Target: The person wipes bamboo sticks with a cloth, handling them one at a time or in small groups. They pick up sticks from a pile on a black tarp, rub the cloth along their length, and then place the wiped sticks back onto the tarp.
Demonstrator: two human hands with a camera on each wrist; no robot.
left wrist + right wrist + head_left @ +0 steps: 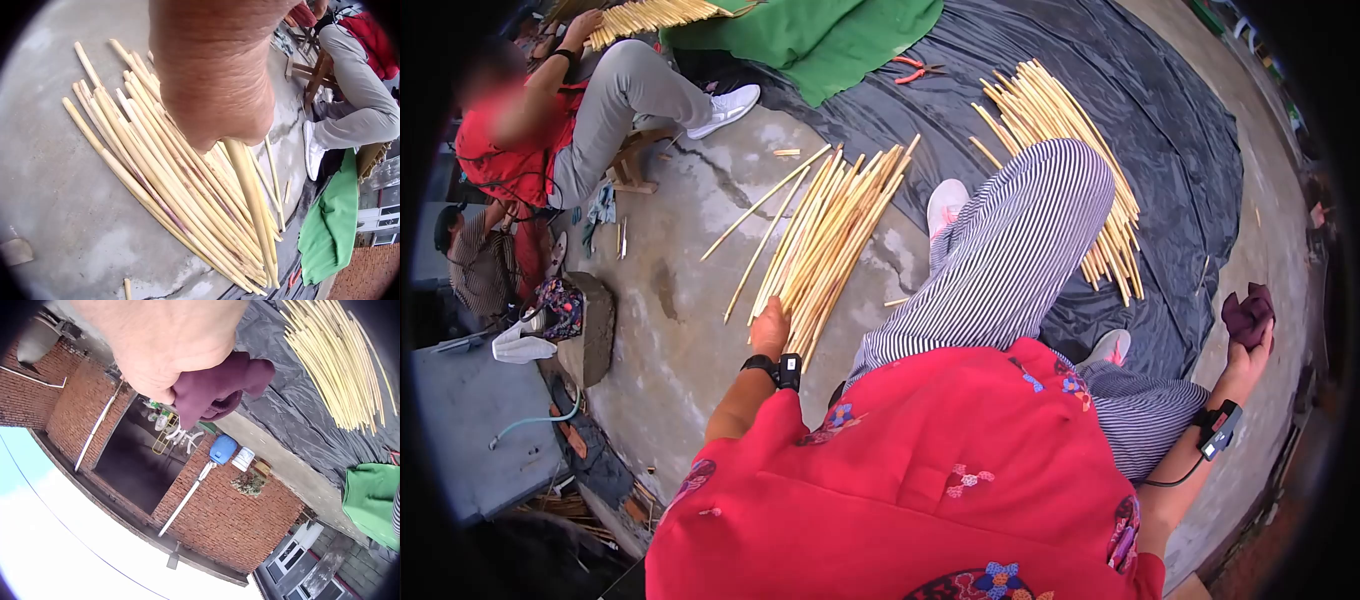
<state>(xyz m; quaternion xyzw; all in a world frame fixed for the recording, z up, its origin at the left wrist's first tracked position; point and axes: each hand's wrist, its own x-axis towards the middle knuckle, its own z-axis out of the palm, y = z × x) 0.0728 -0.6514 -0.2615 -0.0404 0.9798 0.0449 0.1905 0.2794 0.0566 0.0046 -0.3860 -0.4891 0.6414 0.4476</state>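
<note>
My left hand (770, 328) is at the near end of a loose pile of pale peeled sticks (840, 235) on the concrete. In the left wrist view the curled fist grips a thick pale stick (247, 182), which slants out over the pile. Off to the right, well away from the sticks, my right hand (1248, 362) holds up a crumpled dark purple cloth (1248, 312). The right wrist view shows this cloth (219, 387) bunched at the fingers, with most of the fingers hidden behind the hand.
A second bundle of sticks (1115, 255) lies on black plastic sheeting (1180, 170) beyond my right knee. Red-handled pliers (910, 70) and a green cloth (810, 45) are further off. Another person (520, 130) sits at the left, near a concrete block (590, 330).
</note>
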